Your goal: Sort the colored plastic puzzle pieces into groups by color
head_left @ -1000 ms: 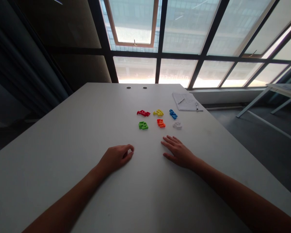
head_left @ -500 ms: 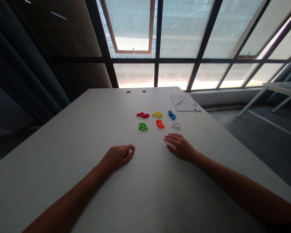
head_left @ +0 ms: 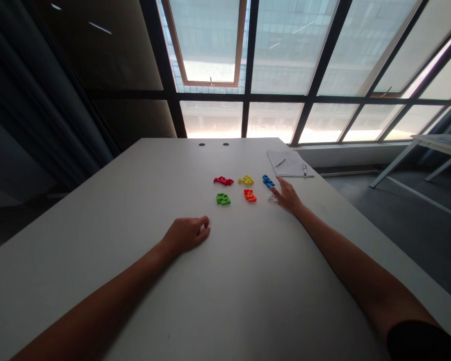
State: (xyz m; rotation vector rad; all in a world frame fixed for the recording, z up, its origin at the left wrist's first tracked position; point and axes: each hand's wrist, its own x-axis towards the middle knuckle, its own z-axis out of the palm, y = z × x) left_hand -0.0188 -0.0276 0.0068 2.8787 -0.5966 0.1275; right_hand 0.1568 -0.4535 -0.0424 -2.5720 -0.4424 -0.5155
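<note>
Several small moulded plastic pieces, their exact kind unclear, lie in two rows on the white table. The far row has a red piece [head_left: 223,181], a yellow piece [head_left: 246,180] and a blue piece [head_left: 268,181]. Nearer are a green piece [head_left: 223,199], an orange piece [head_left: 250,195] and a white piece [head_left: 272,198], partly covered by my right hand [head_left: 287,195]. That hand is beside the blue piece with thumb and fingers apart; whether it touches the piece is unclear. Loosely curled, my left hand [head_left: 188,233] rests on the table, below the green piece, with nothing visible in it.
Paper sheets [head_left: 291,159] with a pen [head_left: 280,162] and a second pen [head_left: 304,171] lie at the table's far right. Two round holes are set near the far edge. Another table [head_left: 439,142] stands to the right, and windows rise behind.
My right hand has moved forward, from in front of the pieces to beside the blue one, and now overlaps the white one. My left hand stays curled in nearly the same place.
</note>
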